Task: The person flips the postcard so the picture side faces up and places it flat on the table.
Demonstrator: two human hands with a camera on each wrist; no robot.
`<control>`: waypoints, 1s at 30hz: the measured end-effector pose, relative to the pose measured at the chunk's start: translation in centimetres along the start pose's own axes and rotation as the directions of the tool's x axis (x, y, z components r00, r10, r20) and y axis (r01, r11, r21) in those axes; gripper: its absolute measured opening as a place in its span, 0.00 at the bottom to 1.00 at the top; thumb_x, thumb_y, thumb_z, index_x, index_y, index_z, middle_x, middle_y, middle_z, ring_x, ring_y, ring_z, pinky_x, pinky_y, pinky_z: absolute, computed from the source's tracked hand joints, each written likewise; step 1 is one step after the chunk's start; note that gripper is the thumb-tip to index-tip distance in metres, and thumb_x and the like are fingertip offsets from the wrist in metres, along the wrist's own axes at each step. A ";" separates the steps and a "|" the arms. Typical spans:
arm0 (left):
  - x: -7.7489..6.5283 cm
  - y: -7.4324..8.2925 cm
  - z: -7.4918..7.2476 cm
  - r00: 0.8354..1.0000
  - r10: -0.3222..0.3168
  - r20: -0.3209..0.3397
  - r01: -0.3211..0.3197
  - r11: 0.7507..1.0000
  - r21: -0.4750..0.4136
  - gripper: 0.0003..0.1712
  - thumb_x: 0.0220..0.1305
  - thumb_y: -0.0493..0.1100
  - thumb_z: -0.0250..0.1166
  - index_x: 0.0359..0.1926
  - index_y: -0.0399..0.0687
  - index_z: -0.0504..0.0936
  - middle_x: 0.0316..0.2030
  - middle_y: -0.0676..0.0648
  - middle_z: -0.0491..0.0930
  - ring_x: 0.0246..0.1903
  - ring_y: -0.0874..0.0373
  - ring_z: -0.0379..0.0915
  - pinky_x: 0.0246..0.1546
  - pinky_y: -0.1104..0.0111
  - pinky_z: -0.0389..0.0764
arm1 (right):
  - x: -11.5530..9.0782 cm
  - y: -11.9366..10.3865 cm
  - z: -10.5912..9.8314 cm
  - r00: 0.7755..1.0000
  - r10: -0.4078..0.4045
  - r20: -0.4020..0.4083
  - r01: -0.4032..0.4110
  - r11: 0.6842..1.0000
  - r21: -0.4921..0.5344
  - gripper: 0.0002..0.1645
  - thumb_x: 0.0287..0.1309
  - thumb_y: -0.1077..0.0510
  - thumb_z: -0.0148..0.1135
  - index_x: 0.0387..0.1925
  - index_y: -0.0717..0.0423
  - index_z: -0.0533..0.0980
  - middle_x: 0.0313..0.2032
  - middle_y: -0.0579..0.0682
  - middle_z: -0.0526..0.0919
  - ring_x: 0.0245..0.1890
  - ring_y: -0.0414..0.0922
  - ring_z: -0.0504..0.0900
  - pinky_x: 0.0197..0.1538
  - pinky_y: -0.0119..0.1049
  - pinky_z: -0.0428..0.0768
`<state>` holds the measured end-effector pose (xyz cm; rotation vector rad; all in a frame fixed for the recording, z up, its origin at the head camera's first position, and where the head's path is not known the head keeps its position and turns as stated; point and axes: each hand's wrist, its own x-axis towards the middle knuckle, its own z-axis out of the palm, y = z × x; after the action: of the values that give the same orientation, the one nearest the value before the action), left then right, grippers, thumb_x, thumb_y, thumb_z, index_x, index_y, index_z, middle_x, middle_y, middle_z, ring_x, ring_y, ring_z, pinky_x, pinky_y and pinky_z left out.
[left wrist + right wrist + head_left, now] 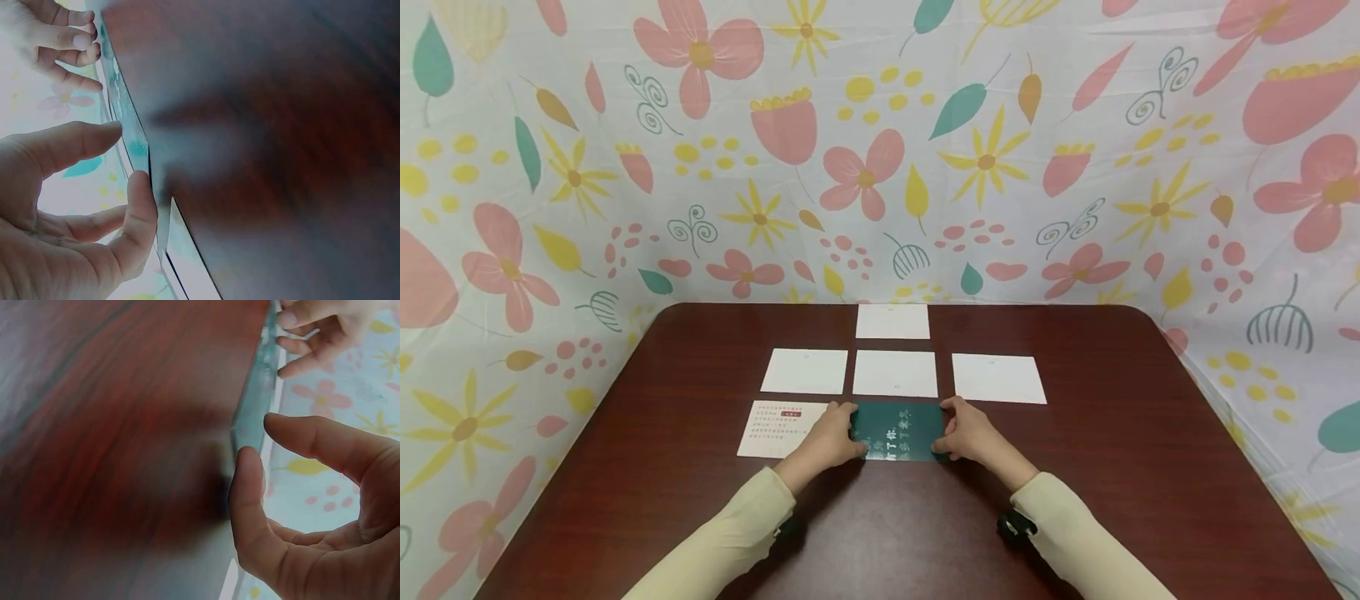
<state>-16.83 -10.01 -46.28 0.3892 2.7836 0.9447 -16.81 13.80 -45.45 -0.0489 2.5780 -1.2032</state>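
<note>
A dark teal card (895,429) with white writing lies flat at the middle of the table, below a white card. My left hand (829,433) holds its left end, thumb at the near corner and fingers at the far one. At the right end my right hand (973,432) grips it in the same way. Both wrist views show the card edge-on, close over the tabletop, with thumb and fingertips right at its corners. A cream card (767,429) with red printed lines sits just left of it, partly covered by my left hand.
Behind the teal card, a row has a left white card (805,371), a middle white card (895,372) and a right white card (997,377). Another white card (892,321) is at the far edge of the dark red-brown table (1112,467). A flower-patterned curtain (880,167) surrounds it.
</note>
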 end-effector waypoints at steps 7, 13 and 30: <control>-0.2 -0.8 -1.0 0.998 0.020 -0.061 -0.030 0.985 -0.171 0.34 0.53 0.34 0.71 0.60 0.28 0.70 0.37 0.40 0.72 0.32 0.54 0.72 0.32 0.64 0.76 | 0.2 -1.1 -0.1 0.997 -0.070 -0.012 0.071 0.996 0.059 0.43 0.46 0.65 0.72 0.63 0.70 0.63 0.27 0.51 0.77 0.20 0.43 0.75 0.26 0.36 0.75; -0.2 -1.7 -2.4 0.988 -0.023 -0.150 -0.022 0.957 -0.291 0.28 0.57 0.33 0.67 0.59 0.30 0.72 0.39 0.39 0.77 0.36 0.50 0.76 0.35 0.62 0.80 | 1.5 -3.6 0.6 0.989 -0.146 0.026 0.140 0.975 0.175 0.41 0.53 0.62 0.69 0.66 0.68 0.61 0.33 0.52 0.79 0.27 0.43 0.79 0.34 0.39 0.78; 0.4 -5.5 -6.8 0.911 -0.200 -0.361 0.058 0.928 -0.368 0.23 0.62 0.32 0.61 0.58 0.31 0.73 0.52 0.31 0.75 0.53 0.39 0.71 0.53 0.52 0.74 | 6.0 -7.8 5.1 0.943 -0.329 0.042 0.289 0.878 0.381 0.35 0.62 0.61 0.61 0.68 0.62 0.61 0.59 0.66 0.70 0.59 0.60 0.72 0.55 0.48 0.76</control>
<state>-19.93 -18.00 -44.37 -0.0521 2.8351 1.6030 -21.83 3.97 -44.14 -0.4479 2.2641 -1.7351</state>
